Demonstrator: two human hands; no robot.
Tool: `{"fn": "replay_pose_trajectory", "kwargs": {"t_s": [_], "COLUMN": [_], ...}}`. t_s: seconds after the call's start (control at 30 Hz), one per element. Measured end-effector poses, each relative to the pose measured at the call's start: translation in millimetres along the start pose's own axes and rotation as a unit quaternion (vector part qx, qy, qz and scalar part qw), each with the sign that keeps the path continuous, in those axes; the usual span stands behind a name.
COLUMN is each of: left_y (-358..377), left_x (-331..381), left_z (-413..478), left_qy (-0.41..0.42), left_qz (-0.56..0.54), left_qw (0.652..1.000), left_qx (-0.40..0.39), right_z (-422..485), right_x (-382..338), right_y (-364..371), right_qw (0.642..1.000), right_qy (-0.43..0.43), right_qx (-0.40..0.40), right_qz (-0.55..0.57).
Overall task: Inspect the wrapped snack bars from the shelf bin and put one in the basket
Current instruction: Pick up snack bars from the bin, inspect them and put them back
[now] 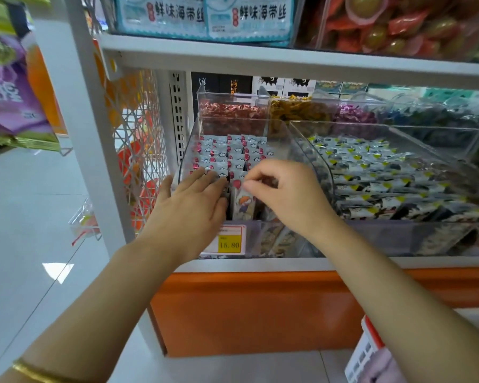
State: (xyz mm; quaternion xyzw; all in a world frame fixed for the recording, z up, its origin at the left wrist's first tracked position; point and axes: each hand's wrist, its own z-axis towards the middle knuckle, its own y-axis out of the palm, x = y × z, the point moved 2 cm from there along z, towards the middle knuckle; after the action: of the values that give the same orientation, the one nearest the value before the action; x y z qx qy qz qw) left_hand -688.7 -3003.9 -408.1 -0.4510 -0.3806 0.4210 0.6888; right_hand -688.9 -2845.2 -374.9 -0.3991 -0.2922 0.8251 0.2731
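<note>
Wrapped snack bars (233, 158), silvery-white packets with red dots and little clouds, sit packed in rows in the clear plastic shelf bin (187, 153) at the white shelf's (260, 264) left end. Left hand (190, 205) lies flat, fingers straight, resting on the front-left rows. Right hand (288, 194) is curled, thumb and fingertips pinching the top of one upright bar (242, 203) by the bin's front wall. Yellow price tag (229, 244) hangs at the shelf's front edge. Red-rimmed white basket (367, 346) waits low, well apart on the right.

Bare forearms, no sleeves; gold bangle (36, 372) on left wrist.
</note>
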Motion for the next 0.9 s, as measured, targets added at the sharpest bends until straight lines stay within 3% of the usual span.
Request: {"fn": "replay_pose_trajectory", "kwargs": {"t_s": [0.17,0.23,0.33,0.47,0.57,0.63,0.7,0.77,0.9], "left_y": [-12.6,-21.8,-26.7,-29.2,-28.8,-27.7,-26.7,-25.5,-25.1], "left_x": [5.7,11.2,17.1,22.6,18.0,13.7,11.3,10.6,10.3], "left_z": [-0.7,-1.7,-2.1,-2.0,0.8,2.6,4.4,5.1,5.2], "left_qy": [0.015,0.02,0.008,-0.006,-0.062,-0.11,-0.15,-0.177,-0.178], "left_qz": [-0.068,-0.1,-0.161,-0.364,-0.519,-0.598,-0.643,-0.637,-0.587], "left_qw": [0.994,0.984,0.977,0.924,0.848,0.791,0.748,0.747,0.784], "left_qx": [0.086,0.145,0.137,0.119,0.093,0.07,0.059,0.068,0.097], "right_z": [-2.8,-4.5,-8.5,-14.6,-18.7,-21.2,-22.8,-23.2,-22.3], "right_x": [2.1,7.1,13.8,17.2,17.9,17.8,17.9,17.6,17.8], "right_y": [-15.5,-24.7,-36.0,-34.3,-33.0,-33.4,-32.8,-30.5,-26.6], "right_qw": [0.985,0.966,0.915,0.819,0.762,0.737,0.735,0.739,0.747], "right_qy": [0.042,0.074,0.135,0.225,0.25,0.252,0.255,0.256,0.259], "right_qx": [0.119,0.186,0.241,0.214,0.155,0.123,0.11,0.106,0.119], "right_qz": [0.114,0.165,0.295,0.482,0.576,0.615,0.619,0.614,0.601]}}
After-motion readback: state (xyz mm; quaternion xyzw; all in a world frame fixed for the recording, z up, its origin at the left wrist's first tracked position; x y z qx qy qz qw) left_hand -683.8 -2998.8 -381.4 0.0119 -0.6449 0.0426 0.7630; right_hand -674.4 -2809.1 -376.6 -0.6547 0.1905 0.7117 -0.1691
